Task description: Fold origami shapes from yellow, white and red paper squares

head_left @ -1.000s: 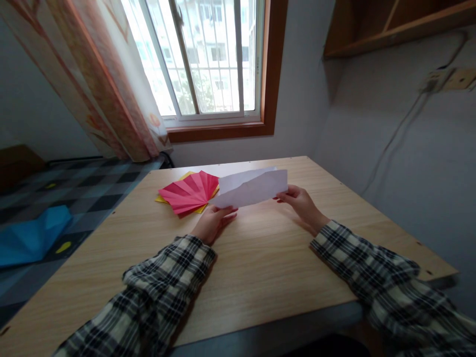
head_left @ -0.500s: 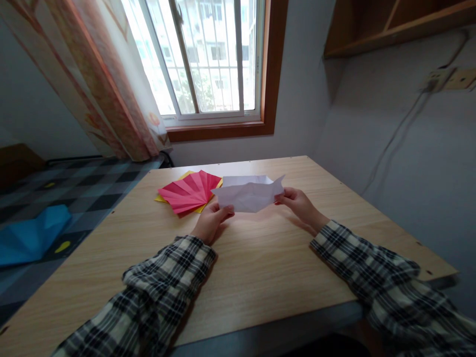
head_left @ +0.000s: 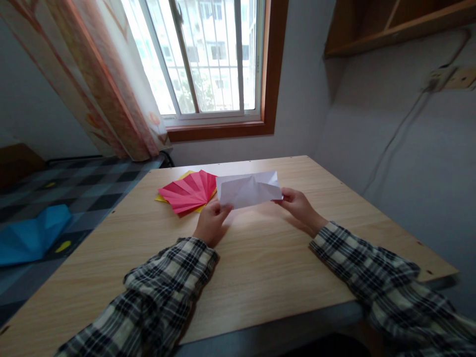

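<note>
A folded white paper is held a little above the wooden table, in the middle of the far half. My left hand pinches its left end and my right hand pinches its right end. Creases and a diagonal flap show on the sheet's face. Just left of the paper, a red pleated paper fan lies on the table over a yellow sheet, whose edges stick out beneath it.
A window with a patterned curtain is behind the table. A bed with a checked cover and a blue folded item stands to the left. A wooden shelf hangs on the right wall above a cable.
The white paper has been refolded in my hands: a long strip a second ago, then a shape with pointed ends, now a shorter rectangle. My hands have drawn slightly closer together.
</note>
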Demonstrator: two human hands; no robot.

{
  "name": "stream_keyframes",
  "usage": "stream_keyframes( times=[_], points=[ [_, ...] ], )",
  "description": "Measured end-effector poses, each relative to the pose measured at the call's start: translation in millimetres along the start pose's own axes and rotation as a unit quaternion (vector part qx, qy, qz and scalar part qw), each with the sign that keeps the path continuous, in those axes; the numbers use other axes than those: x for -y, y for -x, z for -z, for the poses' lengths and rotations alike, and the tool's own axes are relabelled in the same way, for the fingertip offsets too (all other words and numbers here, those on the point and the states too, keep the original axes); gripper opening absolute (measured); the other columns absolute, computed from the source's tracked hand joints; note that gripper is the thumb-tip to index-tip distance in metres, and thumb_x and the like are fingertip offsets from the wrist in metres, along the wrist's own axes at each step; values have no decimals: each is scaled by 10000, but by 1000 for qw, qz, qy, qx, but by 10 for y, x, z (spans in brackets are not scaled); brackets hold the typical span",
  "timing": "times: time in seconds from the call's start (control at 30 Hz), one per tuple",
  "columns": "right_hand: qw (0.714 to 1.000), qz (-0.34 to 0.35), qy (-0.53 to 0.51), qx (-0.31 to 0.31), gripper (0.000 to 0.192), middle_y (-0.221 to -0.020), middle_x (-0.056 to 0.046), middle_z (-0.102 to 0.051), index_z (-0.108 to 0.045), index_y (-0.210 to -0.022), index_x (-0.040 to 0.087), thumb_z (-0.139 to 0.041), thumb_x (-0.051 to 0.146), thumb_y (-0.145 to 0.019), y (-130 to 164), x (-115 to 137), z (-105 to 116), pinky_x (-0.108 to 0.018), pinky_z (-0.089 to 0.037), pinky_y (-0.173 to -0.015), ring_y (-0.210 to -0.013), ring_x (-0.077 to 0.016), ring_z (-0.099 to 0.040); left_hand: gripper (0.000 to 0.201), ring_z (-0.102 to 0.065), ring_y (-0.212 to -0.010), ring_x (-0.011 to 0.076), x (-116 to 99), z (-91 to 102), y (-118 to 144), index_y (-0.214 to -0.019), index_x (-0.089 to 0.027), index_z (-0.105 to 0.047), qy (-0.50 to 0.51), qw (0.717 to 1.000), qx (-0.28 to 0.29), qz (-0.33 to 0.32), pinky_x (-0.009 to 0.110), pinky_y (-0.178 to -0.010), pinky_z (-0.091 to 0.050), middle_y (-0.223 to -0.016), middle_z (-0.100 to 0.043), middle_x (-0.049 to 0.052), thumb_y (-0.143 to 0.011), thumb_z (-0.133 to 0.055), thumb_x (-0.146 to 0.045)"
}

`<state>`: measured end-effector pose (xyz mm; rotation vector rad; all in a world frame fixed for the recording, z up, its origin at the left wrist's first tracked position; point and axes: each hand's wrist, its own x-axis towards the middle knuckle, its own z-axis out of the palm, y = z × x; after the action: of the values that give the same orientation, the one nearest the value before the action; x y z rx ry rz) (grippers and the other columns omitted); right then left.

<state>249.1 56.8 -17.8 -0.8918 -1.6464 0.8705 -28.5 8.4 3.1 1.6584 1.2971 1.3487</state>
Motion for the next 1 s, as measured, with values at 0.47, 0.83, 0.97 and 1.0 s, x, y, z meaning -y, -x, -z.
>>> stream_keyframes(
  times=[0.47,0.83,0.97,1.0],
  points=[
    [1000,4,13,26,147,-863,-27,-701,-713,-892,225,-729,243,-747,75,64,-59,-337,-519,-676,-729,-195,-630,150,-650,-931,259,-92,-34,61,-804,-219,-776,72,997,-2,20,354,-827,-522,-985,-717,79,-656,-773,-190],
    [989,21,-2,146,82,-1220,-80,-685,-804,-869,262,-763,267,-798,143,115,-104,-457,-566,-912,-1042,-254,-671,278,-679,-819,229,-23,-40,51,-910,-179,-756,142,983,-19,110,329,-719,-530,-939,-740,75,-643,-788,-251],
    [983,39,6,178,58,-1202,-74,-685,-804,-844,266,-753,273,-817,151,144,-93,-445,-582,-892,-1053,-248,-670,402,-691,-856,239,-63,-31,48,-948,-166,-729,225,963,-41,142,359,-784,-547,-965,-741,84,-566,-827,-246],
    [983,45,17,180,62,-1193,-74,-686,-804,-849,269,-749,264,-820,154,157,-93,-441,-582,-891,-1050,-247,-670,419,-693,-867,241,-73,-35,49,-957,-167,-722,237,959,-43,147,362,-798,-549,-970,-740,84,-558,-828,-237]
  ],
)
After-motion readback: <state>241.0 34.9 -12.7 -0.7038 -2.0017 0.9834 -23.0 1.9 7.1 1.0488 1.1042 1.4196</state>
